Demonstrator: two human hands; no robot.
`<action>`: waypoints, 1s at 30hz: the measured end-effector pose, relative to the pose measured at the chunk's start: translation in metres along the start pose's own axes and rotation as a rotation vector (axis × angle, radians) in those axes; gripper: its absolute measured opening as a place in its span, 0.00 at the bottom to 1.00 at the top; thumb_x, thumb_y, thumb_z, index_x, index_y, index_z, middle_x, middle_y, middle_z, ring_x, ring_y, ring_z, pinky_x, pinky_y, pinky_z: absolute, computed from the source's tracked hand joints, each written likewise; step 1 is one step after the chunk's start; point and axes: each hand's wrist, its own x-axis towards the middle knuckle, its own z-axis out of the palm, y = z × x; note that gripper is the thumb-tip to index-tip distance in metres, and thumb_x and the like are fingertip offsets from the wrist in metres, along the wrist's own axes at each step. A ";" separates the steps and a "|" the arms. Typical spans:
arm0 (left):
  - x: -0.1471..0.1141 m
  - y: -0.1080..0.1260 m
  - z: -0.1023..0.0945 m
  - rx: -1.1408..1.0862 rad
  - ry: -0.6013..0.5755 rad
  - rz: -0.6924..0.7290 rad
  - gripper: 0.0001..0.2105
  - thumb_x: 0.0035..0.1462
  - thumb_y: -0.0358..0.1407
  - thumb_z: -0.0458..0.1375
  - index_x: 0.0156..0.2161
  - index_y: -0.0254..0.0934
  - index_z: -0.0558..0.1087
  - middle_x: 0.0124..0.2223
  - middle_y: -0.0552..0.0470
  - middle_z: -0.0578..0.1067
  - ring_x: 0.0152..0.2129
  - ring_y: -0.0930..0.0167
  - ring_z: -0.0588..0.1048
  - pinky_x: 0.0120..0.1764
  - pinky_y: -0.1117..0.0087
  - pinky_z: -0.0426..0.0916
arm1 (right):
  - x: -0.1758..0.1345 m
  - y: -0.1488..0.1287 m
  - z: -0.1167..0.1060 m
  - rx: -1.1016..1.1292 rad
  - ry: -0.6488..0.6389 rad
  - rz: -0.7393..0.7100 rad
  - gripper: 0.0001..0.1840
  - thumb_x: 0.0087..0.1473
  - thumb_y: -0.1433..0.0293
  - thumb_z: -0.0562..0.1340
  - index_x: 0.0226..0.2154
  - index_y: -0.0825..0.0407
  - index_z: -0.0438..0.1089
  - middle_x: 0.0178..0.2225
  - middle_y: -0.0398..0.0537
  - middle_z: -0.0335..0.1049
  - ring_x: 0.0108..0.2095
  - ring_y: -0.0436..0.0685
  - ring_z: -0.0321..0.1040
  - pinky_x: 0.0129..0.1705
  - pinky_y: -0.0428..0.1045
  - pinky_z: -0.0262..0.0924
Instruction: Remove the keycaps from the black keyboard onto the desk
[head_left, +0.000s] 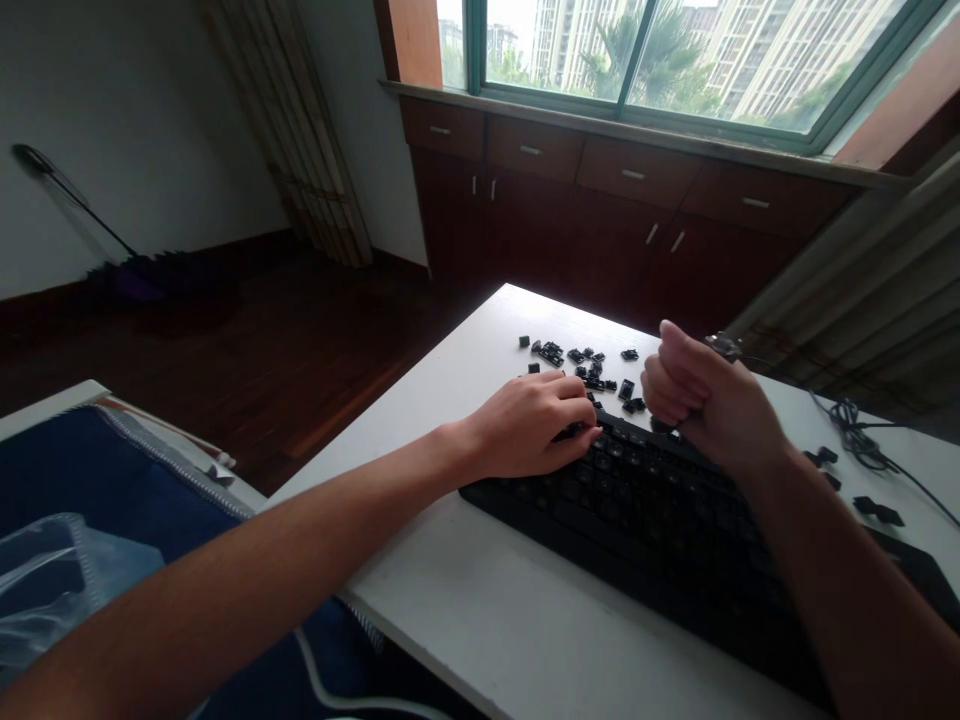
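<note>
A black keyboard (600, 510) lies at a slant on the white table, with keycaps gone from part of its top rows. My left hand (536, 425) rests at its far left corner, fingers bent over the back edge and thumb against the keys. Just above the back part of the keyboard, my right hand (697, 395) is closed in a fist. Something dark shows under that fist and a shiny piece (724, 346) shows behind it; what the fist holds is mostly hidden. Loose black keycaps (592, 372) are scattered beyond the keyboard, near my left fingertips.
More black keycaps (877, 511) and a coiled black cable (855, 430) lie on the right of the white table (465, 590). At left stands a dark blue padded seat (150, 490) with clear plastic (67, 570) on it. Wooden cabinets (532, 200) line the window wall.
</note>
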 end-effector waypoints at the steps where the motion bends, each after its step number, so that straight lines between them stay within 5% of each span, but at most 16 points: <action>1: 0.000 0.000 0.000 0.002 0.000 -0.003 0.11 0.67 0.38 0.53 0.38 0.36 0.76 0.38 0.49 0.75 0.35 0.70 0.73 0.40 0.67 0.69 | 0.000 0.004 0.006 0.090 0.012 -0.019 0.34 0.60 0.50 0.60 0.14 0.48 0.47 0.13 0.37 0.44 0.15 0.48 0.44 0.19 0.48 0.45; 7: 0.000 0.000 0.002 0.009 -0.002 -0.013 0.12 0.67 0.38 0.53 0.37 0.35 0.75 0.37 0.48 0.75 0.34 0.69 0.72 0.39 0.67 0.69 | -0.001 0.025 0.021 0.298 0.054 -0.052 0.32 0.60 0.59 0.63 0.12 0.49 0.50 0.12 0.36 0.45 0.13 0.47 0.42 0.17 0.48 0.38; 18: 0.000 0.001 0.001 -0.003 -0.015 -0.032 0.11 0.67 0.38 0.53 0.38 0.36 0.76 0.37 0.49 0.75 0.34 0.69 0.71 0.39 0.68 0.68 | -0.007 0.038 0.025 0.246 -0.009 -0.061 0.31 0.60 0.58 0.64 0.13 0.50 0.54 0.12 0.36 0.47 0.14 0.46 0.44 0.18 0.48 0.38; 30: 0.000 0.002 0.000 -0.019 -0.031 -0.055 0.11 0.68 0.38 0.53 0.38 0.36 0.75 0.38 0.50 0.75 0.35 0.69 0.72 0.40 0.68 0.68 | -0.010 0.040 0.019 0.272 0.125 -0.090 0.31 0.60 0.59 0.65 0.13 0.51 0.54 0.12 0.36 0.48 0.13 0.45 0.43 0.16 0.47 0.36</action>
